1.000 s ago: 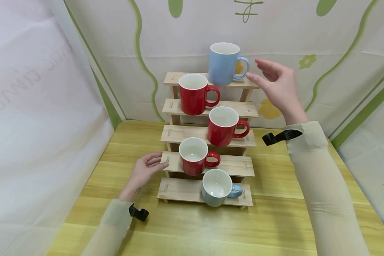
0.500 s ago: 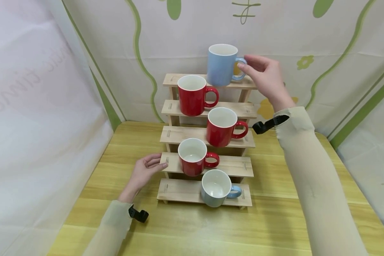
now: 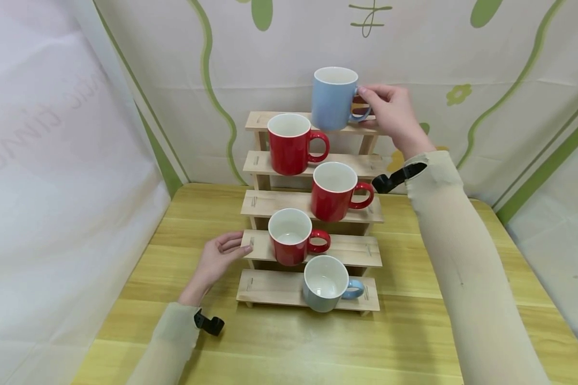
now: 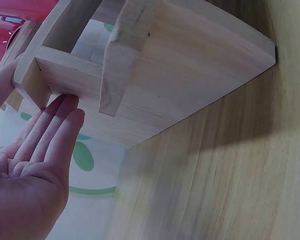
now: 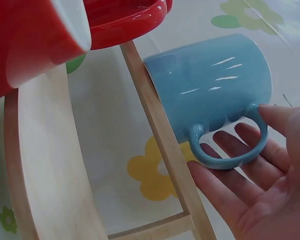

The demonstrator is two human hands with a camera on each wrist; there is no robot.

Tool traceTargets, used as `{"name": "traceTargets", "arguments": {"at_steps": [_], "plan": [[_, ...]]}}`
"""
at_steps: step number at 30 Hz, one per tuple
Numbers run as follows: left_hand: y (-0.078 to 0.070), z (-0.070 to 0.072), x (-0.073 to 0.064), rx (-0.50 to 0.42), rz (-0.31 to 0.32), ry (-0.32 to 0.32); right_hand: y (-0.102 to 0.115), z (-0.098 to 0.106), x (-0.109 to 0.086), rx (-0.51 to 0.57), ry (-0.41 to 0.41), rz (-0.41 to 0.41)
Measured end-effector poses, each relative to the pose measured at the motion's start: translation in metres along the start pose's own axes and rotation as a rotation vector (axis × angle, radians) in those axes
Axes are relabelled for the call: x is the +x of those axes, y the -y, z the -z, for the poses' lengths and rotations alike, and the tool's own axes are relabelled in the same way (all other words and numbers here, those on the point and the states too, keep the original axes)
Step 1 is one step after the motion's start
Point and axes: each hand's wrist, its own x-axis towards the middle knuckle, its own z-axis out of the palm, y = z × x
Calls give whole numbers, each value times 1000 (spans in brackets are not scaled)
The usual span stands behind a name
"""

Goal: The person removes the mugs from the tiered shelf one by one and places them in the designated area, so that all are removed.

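A light blue mug (image 3: 334,101) stands on the top tier of a stepped wooden display rack (image 3: 274,289). My right hand (image 3: 392,109) is at its handle: the thumb touches the handle's upper part, and the fingers lie behind the loop, showing through it in the right wrist view. On the rack's left side, my left hand (image 3: 217,259) holds the end of the second tier from the bottom. Its thumb lies on top while the fingers (image 4: 60,125) reach beneath the board in the left wrist view.
Red mugs stand on the middle tiers: an upper one (image 3: 290,147), a right one (image 3: 334,195) and a lower one (image 3: 291,240). A second light blue mug (image 3: 324,283) is on the bottom tier. Patterned cloth (image 3: 414,43) hangs close behind the rack, which stands on a wooden table (image 3: 289,353).
My right hand has moved left from beside the blue mug onto its handle, thumb and fingers closing about it. The left hand and the mugs have stayed put.
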Motion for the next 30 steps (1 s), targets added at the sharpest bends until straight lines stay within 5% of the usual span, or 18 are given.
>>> {"name": "traceTargets", "arguments": {"at_steps": [7, 20, 30], "plan": [[0, -1, 1, -10, -3, 4, -2, 3, -1, 16, 15, 15], [1, -2, 1, -18, -2, 2, -6, 11, -10, 215, -10, 50], [1, -4, 3, -39, 0, -4, -12, 38, -22, 274, -75, 89]]}}
